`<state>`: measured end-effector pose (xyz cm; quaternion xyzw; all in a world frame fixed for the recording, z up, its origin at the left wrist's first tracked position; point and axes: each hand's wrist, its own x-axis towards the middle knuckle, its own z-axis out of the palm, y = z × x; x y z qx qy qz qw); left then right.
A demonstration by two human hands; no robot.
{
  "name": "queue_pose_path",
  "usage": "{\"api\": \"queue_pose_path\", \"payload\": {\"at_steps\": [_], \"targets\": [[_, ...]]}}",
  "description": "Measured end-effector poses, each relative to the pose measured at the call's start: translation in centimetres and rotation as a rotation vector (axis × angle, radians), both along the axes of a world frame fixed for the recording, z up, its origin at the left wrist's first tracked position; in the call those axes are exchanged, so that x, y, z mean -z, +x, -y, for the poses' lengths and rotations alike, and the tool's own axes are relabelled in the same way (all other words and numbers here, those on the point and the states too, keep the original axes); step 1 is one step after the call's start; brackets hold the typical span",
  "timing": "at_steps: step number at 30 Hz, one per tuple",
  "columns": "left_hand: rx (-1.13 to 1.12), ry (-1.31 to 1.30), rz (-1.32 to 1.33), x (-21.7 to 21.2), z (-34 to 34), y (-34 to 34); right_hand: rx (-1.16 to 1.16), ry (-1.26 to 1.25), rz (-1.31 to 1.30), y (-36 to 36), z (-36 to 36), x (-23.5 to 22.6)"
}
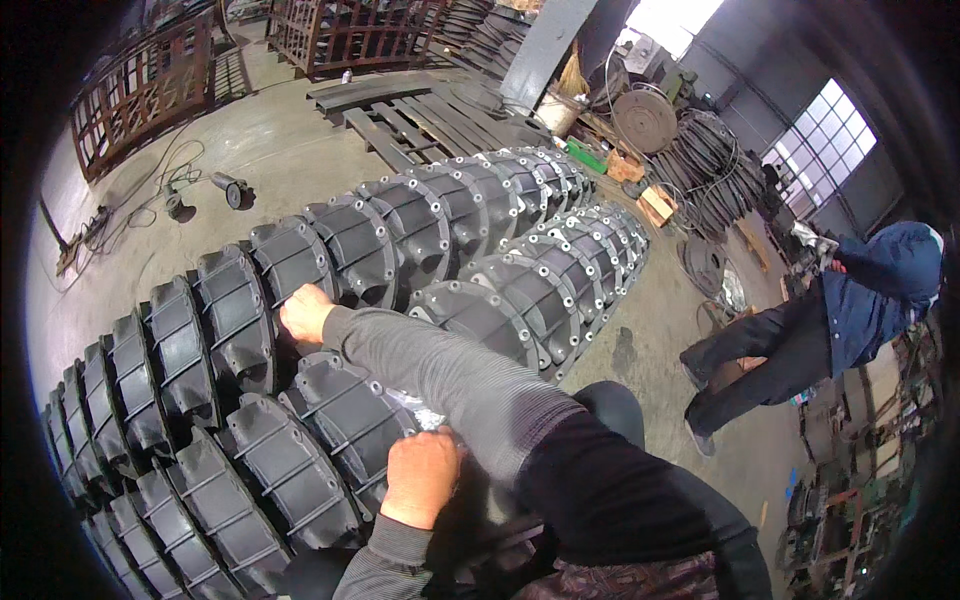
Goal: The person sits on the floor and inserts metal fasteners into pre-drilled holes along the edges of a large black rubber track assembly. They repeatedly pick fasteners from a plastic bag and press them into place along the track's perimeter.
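My right hand point(308, 312) reaches across to the left, its fingers curled at the rim of a dark grey ribbed metal housing point(290, 258). What it grips, if anything, is hidden. Closer to me and lower, my left hand point(424, 474) is closed in a fist beside another ribbed housing point(345, 415). A bright shiny surface point(422, 412) shows just above this fist, partly covered by my right forearm. Rows of nested housings with bolt-holed flanges point(560, 255) run away from me on both sides of my arm.
A person in a dark blue jacket point(870, 300) stands at the right. Dark pallets point(420, 125) lie beyond the rows. Rusty metal cages point(145, 95) stand far left, near a cabled power tool point(232, 188). Stacked dark rings point(705, 165) and a grey pillar point(545, 50) are at the back.
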<state>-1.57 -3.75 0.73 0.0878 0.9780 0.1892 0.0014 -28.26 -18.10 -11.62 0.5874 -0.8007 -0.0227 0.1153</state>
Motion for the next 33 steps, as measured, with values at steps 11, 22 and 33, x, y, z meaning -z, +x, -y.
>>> {"api": "queue_pose_path", "payload": {"at_steps": [11, 22, 33], "targets": [[0.002, 0.005, 0.076, 0.5, 1.7, -0.1, 0.128, -0.232, 0.352, 4.4, -11.6, -9.1], [0.133, 0.164, 0.332, 3.2, 0.8, -0.1, 0.555, -0.73, 1.123, 24.4, -40.6, -12.7], [0.163, 0.169, 0.82, 7.9, -3.7, 4.0, 0.216, -1.136, 1.417, 32.0, -44.1, -10.7]]}}
